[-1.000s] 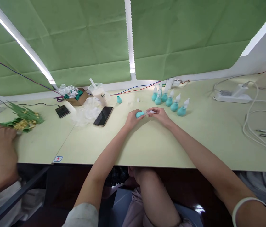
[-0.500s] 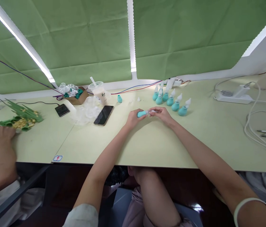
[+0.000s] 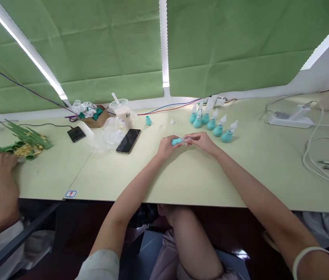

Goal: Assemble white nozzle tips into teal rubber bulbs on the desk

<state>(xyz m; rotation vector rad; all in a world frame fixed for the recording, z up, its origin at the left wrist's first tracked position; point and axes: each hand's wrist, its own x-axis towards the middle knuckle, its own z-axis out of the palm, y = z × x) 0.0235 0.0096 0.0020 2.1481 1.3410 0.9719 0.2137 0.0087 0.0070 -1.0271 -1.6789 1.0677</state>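
My left hand is closed around the teal bulb of a nasal aspirator, held on its side just over the table. At its right end, the fingers of my right hand pinch the clear nozzle, which they partly hide. Whether the nozzle is fully seated on the bulb I cannot tell. Behind my right hand stand several upright aspirators, each a teal bulb with a clear pointed tip. A bare teal bulb stands farther back on the left, and a small whitish tip lies to its right.
Left of my hands lie a phone, a crumpled plastic bag, a drink cup and a cardboard box. A power strip with white cables is at right. Another person's hand works by green leaves at far left.
My right fingers have shifted slightly around the clear nozzle, while my left hand keeps its hold on the bulb. The things on the table stay where they were.
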